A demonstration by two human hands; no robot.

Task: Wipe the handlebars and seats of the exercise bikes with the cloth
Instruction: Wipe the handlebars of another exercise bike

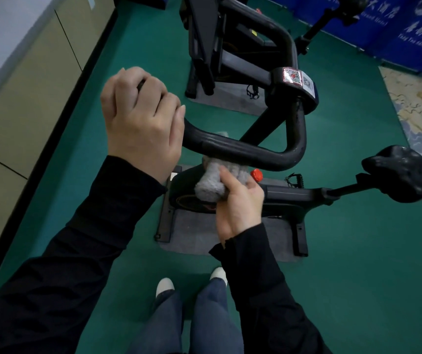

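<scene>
- Left hand (141, 118), left of centre, grips the handlebar's (243, 149) end, likely steadying the bike.
- Right hand (238, 200) holds the bunched grey cloth (212, 182) against the bar's underside, mid-frame, to wipe it.
- The seat (398, 172), at right, waits.

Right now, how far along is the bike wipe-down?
Done: nothing shows as finished; wiped surfaces can't be told apart. In hand: the right hand holds the grey cloth against the underside of the near bike's handlebar, while the left hand grips its end. Left: the near seat, with no cloth on it, and the second bike behind.
</scene>
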